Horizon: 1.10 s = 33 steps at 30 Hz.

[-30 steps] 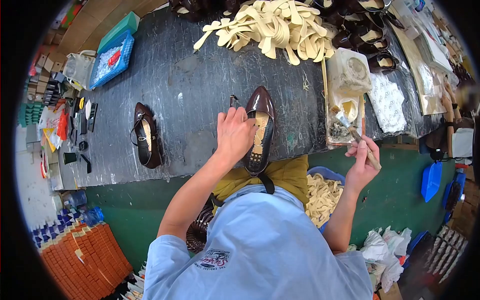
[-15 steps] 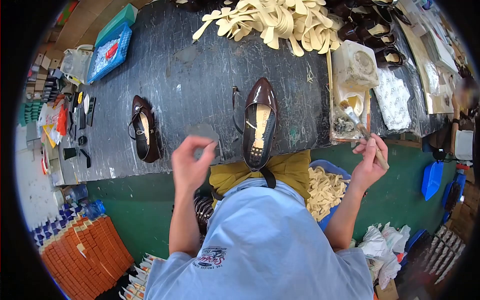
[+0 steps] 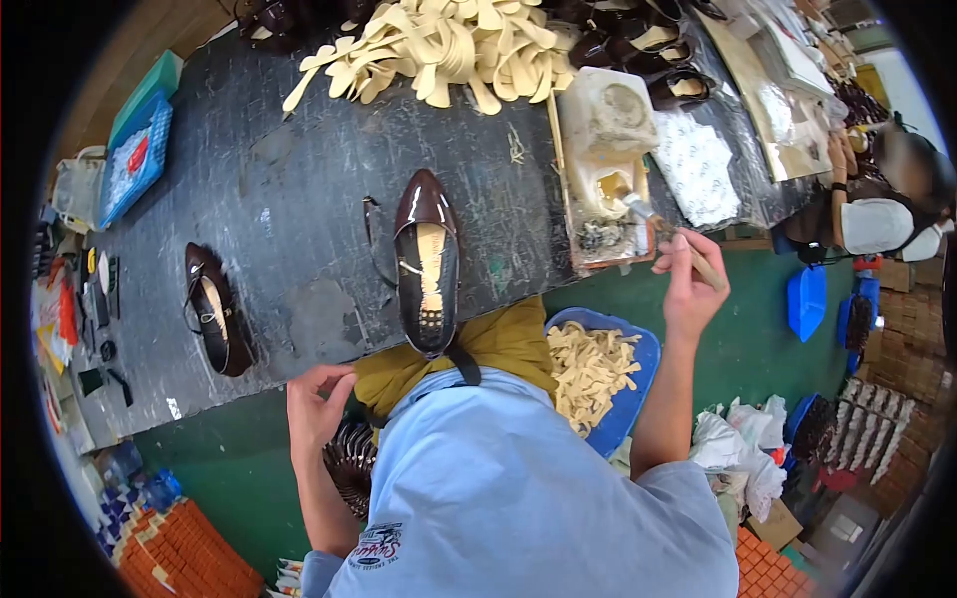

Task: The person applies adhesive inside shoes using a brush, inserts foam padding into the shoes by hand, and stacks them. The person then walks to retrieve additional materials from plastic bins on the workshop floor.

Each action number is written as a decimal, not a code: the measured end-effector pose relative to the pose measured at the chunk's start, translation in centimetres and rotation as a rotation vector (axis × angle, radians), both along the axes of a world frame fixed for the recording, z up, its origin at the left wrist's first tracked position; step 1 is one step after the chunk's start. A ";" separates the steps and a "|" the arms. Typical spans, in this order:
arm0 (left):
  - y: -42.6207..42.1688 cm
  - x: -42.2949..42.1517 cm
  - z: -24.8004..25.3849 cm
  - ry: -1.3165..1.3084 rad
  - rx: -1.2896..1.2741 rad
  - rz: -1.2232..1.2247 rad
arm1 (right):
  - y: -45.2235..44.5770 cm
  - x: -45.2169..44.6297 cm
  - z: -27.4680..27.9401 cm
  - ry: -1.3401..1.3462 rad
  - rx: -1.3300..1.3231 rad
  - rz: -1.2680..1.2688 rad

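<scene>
My right hand (image 3: 693,284) is closed round the wooden handle of a flat brush (image 3: 646,209). The bristles reach into the yellowish opening of a grimy white glue container (image 3: 603,149) on the table's right part. At the table's front edge, my left hand (image 3: 317,399) has its thumb and fingers drawn together in a pinch; whatever they hold, if anything, is too small to make out. Between my hands lies a glossy dark brown shoe (image 3: 427,199), toe pointing away, strap loose and pale inside. A second dark brown shoe (image 3: 231,349) lies further left.
Cream insoles (image 3: 449,55) are heaped at the back of the dark table (image 3: 299,179). More brown shoes (image 3: 653,45) and white printed paper (image 3: 693,164) lie right. A blue basket (image 3: 150,169) stands back left; a blue tub (image 3: 646,374) of cream pieces is below. Another person (image 3: 877,214) sits far right.
My right hand has brought the brush into the glue container's opening. The left hand has drawn back from above the table to its front edge. The view has swung right.
</scene>
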State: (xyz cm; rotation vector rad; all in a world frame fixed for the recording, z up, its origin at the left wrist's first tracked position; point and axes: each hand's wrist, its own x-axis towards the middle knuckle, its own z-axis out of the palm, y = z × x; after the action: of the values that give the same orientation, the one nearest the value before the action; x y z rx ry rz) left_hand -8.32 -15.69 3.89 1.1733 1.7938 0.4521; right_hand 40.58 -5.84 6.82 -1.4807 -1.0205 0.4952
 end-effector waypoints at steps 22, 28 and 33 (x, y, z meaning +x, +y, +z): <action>6.0 12.4 0.9 0.019 0.225 -0.305 | 6.1 2.5 3.5 -0.018 -0.252 0.110; 6.1 12.2 0.3 -0.048 0.197 -0.249 | 5.3 4.8 1.6 0.252 -0.346 -0.070; 5.8 11.5 0.0 -0.072 0.213 -0.282 | 2.9 -2.7 0.6 0.793 -0.276 0.265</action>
State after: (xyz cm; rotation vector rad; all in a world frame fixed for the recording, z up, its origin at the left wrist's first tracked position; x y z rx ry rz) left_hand 3.17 -9.87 3.91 1.5134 1.5162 0.5200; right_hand 37.86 -2.92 7.44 -1.2036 -0.5162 1.3301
